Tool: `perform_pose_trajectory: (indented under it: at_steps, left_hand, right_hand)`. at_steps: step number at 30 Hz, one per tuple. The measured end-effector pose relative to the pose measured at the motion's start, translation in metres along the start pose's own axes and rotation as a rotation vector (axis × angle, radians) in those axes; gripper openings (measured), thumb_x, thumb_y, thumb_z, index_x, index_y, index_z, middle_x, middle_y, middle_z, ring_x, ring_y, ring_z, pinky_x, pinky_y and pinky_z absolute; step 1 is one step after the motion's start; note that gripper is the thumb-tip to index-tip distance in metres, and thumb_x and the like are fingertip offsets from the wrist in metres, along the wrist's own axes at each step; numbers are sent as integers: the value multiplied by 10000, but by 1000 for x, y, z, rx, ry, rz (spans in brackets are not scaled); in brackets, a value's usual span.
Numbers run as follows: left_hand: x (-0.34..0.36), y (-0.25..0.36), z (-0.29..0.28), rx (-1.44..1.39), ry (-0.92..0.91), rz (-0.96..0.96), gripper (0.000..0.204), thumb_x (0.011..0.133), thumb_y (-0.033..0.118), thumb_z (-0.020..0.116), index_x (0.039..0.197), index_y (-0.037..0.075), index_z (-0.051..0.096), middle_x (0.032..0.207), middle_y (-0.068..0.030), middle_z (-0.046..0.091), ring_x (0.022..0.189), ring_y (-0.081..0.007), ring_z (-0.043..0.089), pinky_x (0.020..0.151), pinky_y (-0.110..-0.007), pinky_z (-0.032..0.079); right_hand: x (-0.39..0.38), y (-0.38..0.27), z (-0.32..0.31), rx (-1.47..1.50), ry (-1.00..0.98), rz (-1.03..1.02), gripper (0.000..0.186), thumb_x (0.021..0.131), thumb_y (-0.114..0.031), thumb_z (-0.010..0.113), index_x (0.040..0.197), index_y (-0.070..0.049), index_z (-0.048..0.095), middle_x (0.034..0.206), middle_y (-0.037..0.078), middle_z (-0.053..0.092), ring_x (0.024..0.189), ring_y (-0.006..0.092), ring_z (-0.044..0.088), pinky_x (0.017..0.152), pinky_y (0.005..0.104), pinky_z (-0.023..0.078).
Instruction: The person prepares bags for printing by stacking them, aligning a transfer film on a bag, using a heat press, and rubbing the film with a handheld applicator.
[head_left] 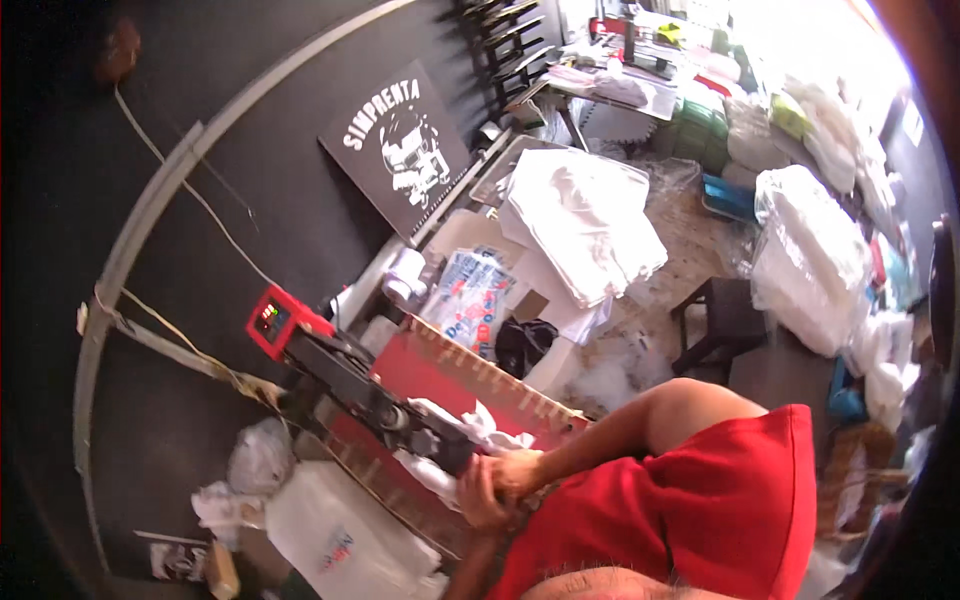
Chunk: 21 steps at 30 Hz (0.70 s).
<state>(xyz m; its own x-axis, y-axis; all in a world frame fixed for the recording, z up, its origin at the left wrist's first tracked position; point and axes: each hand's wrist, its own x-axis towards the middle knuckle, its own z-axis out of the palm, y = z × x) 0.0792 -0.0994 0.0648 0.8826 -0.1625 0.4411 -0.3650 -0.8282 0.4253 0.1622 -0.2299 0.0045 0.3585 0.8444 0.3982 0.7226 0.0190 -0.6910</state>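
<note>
A black heat press (375, 400) with a red control box (278, 322) stands at the left of centre, its upper part lowered. White cloth (480, 428) sticks out on both sides beneath it. At the front end of the press, my left hand (482, 498) has its fingers curled around the handle, which is mostly hidden. My right hand (516, 473) lies close against the left one, closed at the same handle; its fingertips are partly covered. Both hands are near the edge of my red shirt (680, 500).
A red-topped table (440, 375) carries the press. Behind it, stacked white fabric (580, 215), printed plastic bags (465, 300) and a black cloth (525, 345) lie on another table. A dark stool (722, 325) and a plastic-wrapped bundle (810, 260) stand right; a white bag (345, 530) lies left.
</note>
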Motion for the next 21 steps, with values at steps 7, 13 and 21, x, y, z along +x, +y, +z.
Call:
perform_pose_trajectory:
  at_steps: [7,13,21]
  left_hand:
    - [-12,-13,13,-13,-13,-101,618,912,502,595,1320,38,571,1320,-196,576,1165,-404,571,978,-506,439]
    - [17,15,3,-294,138,-255,497,946,415,594,1241,15,612,1255,-172,615,1147,-348,583,991,-467,438]
    - [166,190,-169,-1506,-382,408,1248,802,919,118,1082,-192,612,1124,-339,637,1068,-394,635,971,-522,469]
  right_hand:
    - [2,4,2,-93,29,18,335,724,-265,669,926,0,638,960,177,664,972,364,623,873,456,513]
    - [6,-15,-8,-33,-18,233,257,772,-246,663,897,-21,652,951,171,674,934,355,648,829,461,527]
    - [7,-4,-11,-302,80,30,194,804,-242,669,850,-54,656,854,122,665,848,288,652,770,426,533]
